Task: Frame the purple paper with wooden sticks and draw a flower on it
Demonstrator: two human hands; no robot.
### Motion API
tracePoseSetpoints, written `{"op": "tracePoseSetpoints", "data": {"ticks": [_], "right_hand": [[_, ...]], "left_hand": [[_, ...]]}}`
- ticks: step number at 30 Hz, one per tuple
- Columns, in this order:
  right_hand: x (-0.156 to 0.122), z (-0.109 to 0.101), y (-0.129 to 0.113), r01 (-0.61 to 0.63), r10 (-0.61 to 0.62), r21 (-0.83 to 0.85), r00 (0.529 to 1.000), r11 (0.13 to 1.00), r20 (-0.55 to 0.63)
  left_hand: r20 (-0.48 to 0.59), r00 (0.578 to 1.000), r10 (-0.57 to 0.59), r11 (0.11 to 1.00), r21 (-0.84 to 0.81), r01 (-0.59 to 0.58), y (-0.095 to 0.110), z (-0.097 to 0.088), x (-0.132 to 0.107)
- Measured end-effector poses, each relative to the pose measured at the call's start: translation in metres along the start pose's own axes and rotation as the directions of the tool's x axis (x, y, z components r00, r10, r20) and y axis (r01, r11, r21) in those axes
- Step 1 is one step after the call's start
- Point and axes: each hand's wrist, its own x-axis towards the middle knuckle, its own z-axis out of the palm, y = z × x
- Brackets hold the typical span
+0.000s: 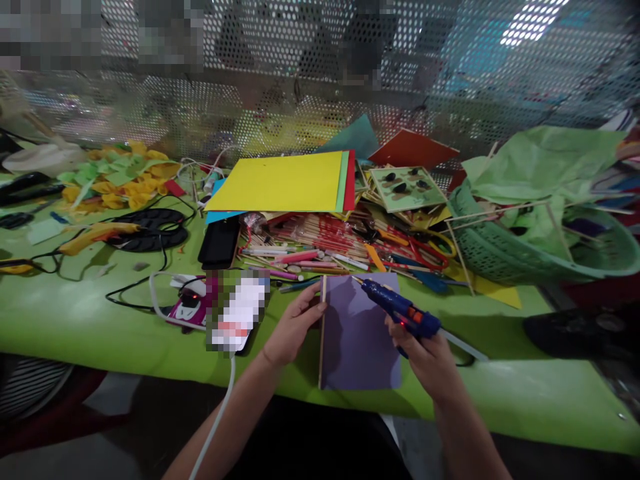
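A flat purple board [357, 347] lies on the green tabletop in front of me, with a thin wooden stick [322, 360] along its left edge. My left hand [293, 327] pinches that left edge near its upper corner, thumb and fingertips close together. Wrapped around the handle of a blue hot glue gun [395, 303] is my right hand [433, 360]. The gun is held over the board's right side, its nozzle pointing up and left toward the far edge. A white glue stick [463, 343] protrudes from its back.
Beyond the board lie pens and wooden sticks [320, 233], under yellow sheets [280, 183]. A green basket [530, 250] stands right. Left are a lit phone [243, 313] with a white cable, a purple power strip [193, 310] and a yellow glue gun [97, 237]. Perforated metal [280, 53] backs the table.
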Motion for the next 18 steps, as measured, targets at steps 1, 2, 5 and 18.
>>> {"op": "tracePoseSetpoints", "data": {"ticks": [1,2,5,18], "right_hand": [[-0.0003,-0.0006,0.0007,-0.005,0.005,-0.005,1.000,1.000,-0.007],[-0.0008,-0.0013,0.0014,-0.008,0.008,-0.008,1.000,1.000,-0.013],[-0.0020,-0.0030,0.0021,-0.015,0.014,-0.009,1.000,1.000,-0.024],[-0.0015,-0.0032,0.0012,-0.033,0.034,0.015,0.999,0.999,-0.034]], "left_hand": [[0.004,1.000,0.001,1.000,-0.005,-0.001,0.0003,0.0003,0.0000],[0.007,1.000,0.002,1.000,-0.008,-0.002,0.0006,0.0007,0.0000],[0.002,1.000,0.004,1.000,-0.003,-0.004,0.0013,0.0014,-0.0003],[0.023,1.000,0.018,1.000,-0.013,-0.018,0.0002,-0.0006,0.0001]]}}
